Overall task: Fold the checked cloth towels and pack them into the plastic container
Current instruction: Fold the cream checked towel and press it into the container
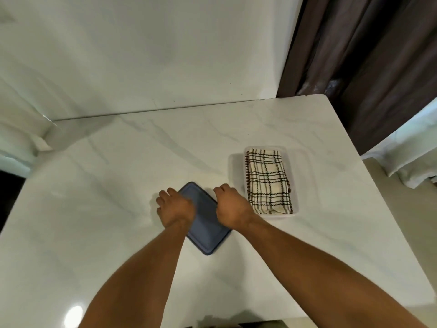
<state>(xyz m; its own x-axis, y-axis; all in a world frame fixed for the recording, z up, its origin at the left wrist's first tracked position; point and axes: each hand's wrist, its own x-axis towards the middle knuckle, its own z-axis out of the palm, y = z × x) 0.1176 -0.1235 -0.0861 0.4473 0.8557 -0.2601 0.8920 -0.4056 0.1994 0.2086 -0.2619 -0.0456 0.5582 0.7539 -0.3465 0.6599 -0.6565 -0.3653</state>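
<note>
The folded checked towels point(268, 181) already lie in the clear plastic container point(236, 171). The container stands on the white marbled counter point(118, 174), at about 2 o'clock from the person's hands. The towels sit as a flat stack against the container's 3 o'clock wall, and a bare strip of floor shows along the 9 o'clock wall. The top layer looks about level with the rim, low enough, it seems, for a cover to close over it.

The blue lid point(208, 230) lies flat on the counter just beside the container, at its 8 o'clock corner. It is turned at an angle, with one corner pointing to 12 o'clock. Both hands are on it. The left hand point(176, 207) covers its 9 o'clock edge and the right hand point(233, 208) covers its 3 o'clock edge. Each hand is knuckles up with the fingers bent down over the rim. Taking opposite edges suits a thin, flat sheet, which is easier to lift level by its sides than from the middle. The fingertips are hidden under the hands and the left hand is blurred. So it cannot be told whether either grip has closed on the lid or only rests there.

Folding and packing look finished, and what remains is likely to carry the lid toward 2 o'clock and square it to the container.
</note>
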